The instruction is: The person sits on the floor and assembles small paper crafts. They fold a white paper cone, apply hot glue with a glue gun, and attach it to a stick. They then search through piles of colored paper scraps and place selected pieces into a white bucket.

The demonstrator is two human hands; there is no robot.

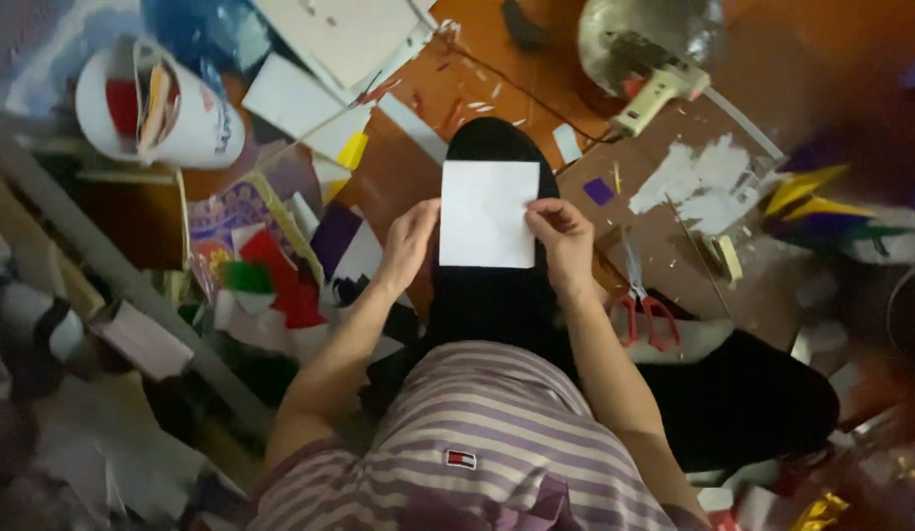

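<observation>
Paper: a white square of paper [488, 213], held up over a black-clad knee [492, 295].
Left hand: the left hand [408, 244] pinches the paper's left edge.
Right hand: the right hand [561, 236] pinches the right edge (fingers curled on it).
Nearby: red scissors [642, 305] lie right, glue gun [659, 93] farther up, white bucket [163, 103] far left.

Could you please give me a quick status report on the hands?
Left hand and right hand both gripping square white paper sheet. Held over black-clad knee. Nothing obstructing.
</observation>
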